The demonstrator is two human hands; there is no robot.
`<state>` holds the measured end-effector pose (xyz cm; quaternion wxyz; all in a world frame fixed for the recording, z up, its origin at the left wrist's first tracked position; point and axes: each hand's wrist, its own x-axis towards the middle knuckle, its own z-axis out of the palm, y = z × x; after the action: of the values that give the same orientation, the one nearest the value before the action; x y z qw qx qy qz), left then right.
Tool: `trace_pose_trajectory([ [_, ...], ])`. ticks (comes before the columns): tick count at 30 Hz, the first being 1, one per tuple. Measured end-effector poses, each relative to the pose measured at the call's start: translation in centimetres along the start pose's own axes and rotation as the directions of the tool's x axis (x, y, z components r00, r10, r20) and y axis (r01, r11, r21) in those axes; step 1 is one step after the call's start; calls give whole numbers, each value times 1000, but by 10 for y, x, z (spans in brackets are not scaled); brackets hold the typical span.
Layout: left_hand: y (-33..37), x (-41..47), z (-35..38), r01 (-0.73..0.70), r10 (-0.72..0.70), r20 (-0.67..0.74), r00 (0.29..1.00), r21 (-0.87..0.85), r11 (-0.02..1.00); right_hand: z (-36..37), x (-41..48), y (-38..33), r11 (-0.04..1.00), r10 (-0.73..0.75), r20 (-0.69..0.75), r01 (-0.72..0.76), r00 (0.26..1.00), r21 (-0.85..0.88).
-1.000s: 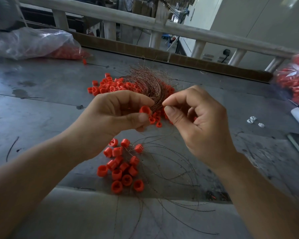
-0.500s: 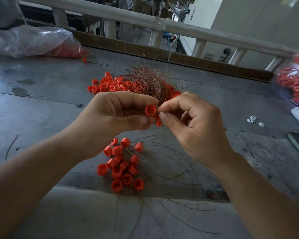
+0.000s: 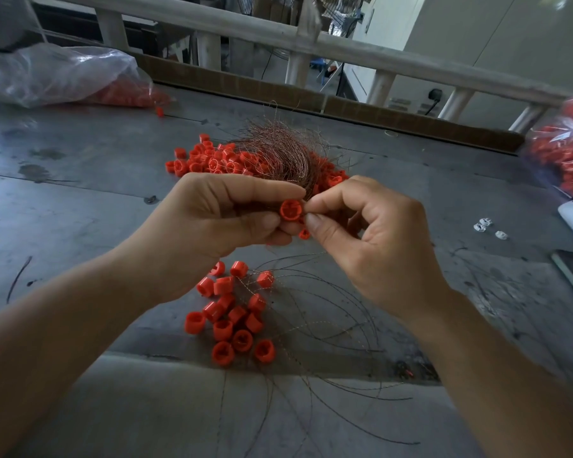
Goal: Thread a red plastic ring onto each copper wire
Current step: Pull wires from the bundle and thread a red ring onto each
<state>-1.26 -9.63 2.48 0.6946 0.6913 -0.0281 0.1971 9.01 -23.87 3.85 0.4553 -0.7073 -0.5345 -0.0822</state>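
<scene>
- My left forearm comes in from the near left corner of the counter (image 3: 80,200) and my right from the near right. The hands meet above its middle.
- Left hand (image 3: 219,226): thumb and forefinger pinch a red ring (image 3: 291,209), the other fingers curled beneath.
- Right hand (image 3: 377,239): thumb and forefinger pinch tip to tip on a copper wire (image 3: 306,190) right at the ring, the other fingers loosely curled.
</scene>
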Motion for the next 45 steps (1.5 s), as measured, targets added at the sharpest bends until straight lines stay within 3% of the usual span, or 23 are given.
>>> trace_pose_trajectory([
  [27, 1, 2, -3, 5, -5, -14, 1000, -23, 1000, -1, 2, 0, 999, 25, 36, -26, 999, 44],
  [37, -3, 0, -6, -9, 12, 81, 997, -46, 999, -6, 4, -5, 891, 215, 134, -250, 967, 379],
  [45, -7, 1, -5, 16, -12, 124, 992, -36, 999, -4, 3, -2, 864, 243, 251, -326, 937, 383],
])
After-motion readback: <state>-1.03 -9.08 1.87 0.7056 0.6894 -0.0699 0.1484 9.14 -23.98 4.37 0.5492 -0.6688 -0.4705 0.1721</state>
